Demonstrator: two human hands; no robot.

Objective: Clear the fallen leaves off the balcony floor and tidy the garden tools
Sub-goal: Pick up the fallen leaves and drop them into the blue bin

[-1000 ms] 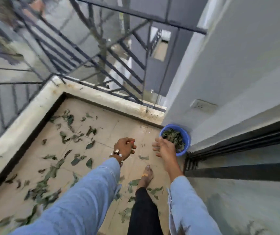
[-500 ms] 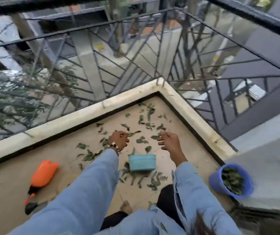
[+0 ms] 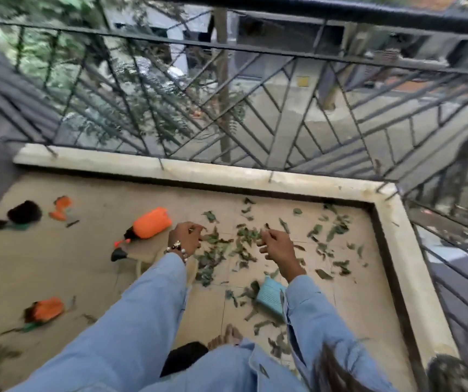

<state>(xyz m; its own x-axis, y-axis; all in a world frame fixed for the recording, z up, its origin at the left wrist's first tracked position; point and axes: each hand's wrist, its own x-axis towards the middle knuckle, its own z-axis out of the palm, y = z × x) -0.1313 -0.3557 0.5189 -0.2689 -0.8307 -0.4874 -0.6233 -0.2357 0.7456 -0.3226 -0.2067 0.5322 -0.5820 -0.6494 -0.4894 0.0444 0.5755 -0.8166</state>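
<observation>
Balcony floor (image 3: pixel 340 301) from above. The view has swung left off the blue bucket, now out of frame, to the leaves (image 3: pixel 227 244) near the railing corner. Left hand (image 3: pixel 184 236) and right hand (image 3: pixel 276 246) hover over them, fingers loosely curled; whether either pinches a leaf cannot be told. Orange tools (image 3: pixel 150 223) lie unsorted to the left: another gathering pass is starting.

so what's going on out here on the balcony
A person in light blue sleeves is bent over the balcony floor, both hands over a scatter of fallen leaves. The left hand and right hand have curled fingers, seemingly picking at leaves; blur hides the grip. Many leaves remain. An orange spray bottle and other tools lie loose to the left.
</observation>
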